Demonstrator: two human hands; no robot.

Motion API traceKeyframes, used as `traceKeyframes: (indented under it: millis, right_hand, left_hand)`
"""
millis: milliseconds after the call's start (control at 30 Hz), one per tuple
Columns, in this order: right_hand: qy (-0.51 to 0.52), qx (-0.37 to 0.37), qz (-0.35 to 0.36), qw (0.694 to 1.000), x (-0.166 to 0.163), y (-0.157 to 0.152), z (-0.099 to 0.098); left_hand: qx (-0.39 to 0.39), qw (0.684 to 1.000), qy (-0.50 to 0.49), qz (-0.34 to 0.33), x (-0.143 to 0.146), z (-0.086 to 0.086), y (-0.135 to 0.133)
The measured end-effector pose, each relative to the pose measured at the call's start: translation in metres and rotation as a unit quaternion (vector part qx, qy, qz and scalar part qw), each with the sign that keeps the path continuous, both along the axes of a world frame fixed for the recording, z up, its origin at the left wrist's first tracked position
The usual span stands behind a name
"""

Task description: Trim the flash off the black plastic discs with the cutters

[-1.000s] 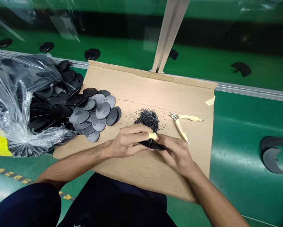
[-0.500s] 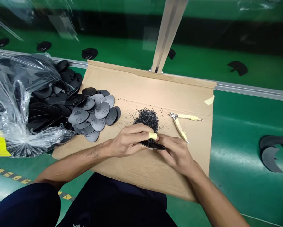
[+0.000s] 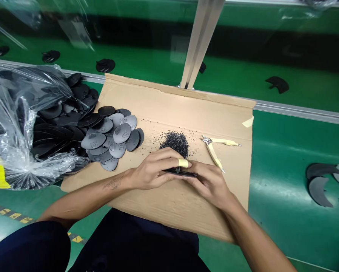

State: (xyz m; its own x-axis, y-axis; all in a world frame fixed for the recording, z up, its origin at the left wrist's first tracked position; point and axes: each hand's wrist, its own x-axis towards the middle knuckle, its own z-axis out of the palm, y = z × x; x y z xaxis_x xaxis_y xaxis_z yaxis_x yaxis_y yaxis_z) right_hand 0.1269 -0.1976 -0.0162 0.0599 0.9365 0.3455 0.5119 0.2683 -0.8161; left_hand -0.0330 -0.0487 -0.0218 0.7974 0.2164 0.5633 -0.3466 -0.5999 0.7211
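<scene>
Between my two hands is a black plastic disc [image 3: 183, 173], seen almost edge-on, with a small stub standing on its upper face. My left hand [image 3: 158, 168] grips its left side, and a finger wrapped in yellow tape [image 3: 183, 163] presses near the stub. Its right end is pinched in the fingers of my right hand [image 3: 210, 181]. Just beyond the hands lies a heap of tiny black plastic bits [image 3: 175, 143]. Side cutters [image 3: 214, 149] with yellow-wrapped handles rest spread apart to the right of the heap.
Finished-looking grey-black oval discs [image 3: 117, 138] overlap at the left of the cardboard sheet [image 3: 158, 211]. Beside them a clear plastic bag [image 3: 16, 113] spills many black discs. Curved black pieces [image 3: 318, 185] lie on the green surface at right. A metal post [image 3: 200, 45] rises at the back.
The disc has tilted flatter, so less of its face shows. Both hands keep their hold in nearly the same place. The view has shifted slightly.
</scene>
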Motion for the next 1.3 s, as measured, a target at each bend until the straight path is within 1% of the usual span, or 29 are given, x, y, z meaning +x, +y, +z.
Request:
traceKeyframes:
  millis: [67,100,133,167,200,233,267,300,367,467,533,600,667,833,1133,1300]
  right_hand:
    - [-0.046,-0.002,-0.026,0.999,0.016,0.0,0.005]
    - [-0.087,-0.004,-0.063,0.994,0.026,0.0,0.006]
    - [-0.14,-0.012,-0.119,0.983,0.037,-0.001,0.006]
    - [-0.198,-0.03,-0.174,0.964,0.047,-0.003,0.004]
    - [-0.25,-0.055,-0.214,0.943,0.057,-0.004,0.002]
    - [-0.289,-0.084,-0.237,0.924,0.065,-0.006,-0.001]
    - [-0.316,-0.107,-0.241,0.911,0.07,-0.007,-0.004]
    - [-0.329,-0.123,-0.241,0.905,0.072,-0.008,-0.007]
    - [-0.318,-0.123,-0.239,0.909,0.07,-0.009,-0.008]
    - [-0.23,-0.079,-0.22,0.945,0.053,-0.005,0.0]
    - [-0.164,-0.053,-0.181,0.968,0.04,-0.002,0.008]
    - [-0.121,-0.037,-0.141,0.982,0.03,-0.001,0.014]
    - [-0.102,-0.031,-0.107,0.988,0.024,0.0,0.016]
    - [-0.108,-0.006,-0.061,0.992,0.022,-0.002,0.011]
    - [-0.135,0.029,-0.055,0.989,0.022,0.0,0.007]
    - [-0.195,0.033,-0.071,0.978,0.021,-0.003,0.007]
  left_hand:
    - [-0.015,0.999,0.006,0.027,-0.001,-0.001,0.002]
    - [-0.021,0.999,0.008,0.048,-0.002,-0.001,0.003]
    - [-0.027,0.997,0.009,0.068,-0.002,-0.001,0.004]
    - [-0.03,0.996,0.008,0.086,-0.003,-0.001,0.005]
    - [-0.032,0.994,0.008,0.1,-0.003,-0.001,0.006]
    - [-0.033,0.993,0.009,0.11,-0.003,-0.002,0.007]
    - [-0.033,0.993,0.009,0.116,-0.002,-0.002,0.007]
    - [-0.034,0.992,0.008,0.118,-0.002,-0.002,0.008]
    - [-0.035,0.993,0.004,0.117,-0.001,-0.003,0.008]
    - [-0.036,0.993,0.001,0.117,-0.001,-0.005,0.009]
    - [-0.036,0.993,0.002,0.114,0.0,-0.006,0.009]
    - [-0.035,0.994,0.0,0.107,0.0,-0.007,0.01]
    - [-0.035,0.995,-0.005,0.096,-0.001,-0.007,0.011]
    - [-0.036,0.997,-0.004,0.073,-0.001,-0.008,0.01]
    - [-0.047,0.997,-0.011,0.067,-0.001,-0.008,0.009]
    - [-0.075,0.995,-0.007,0.066,-0.002,-0.01,0.007]
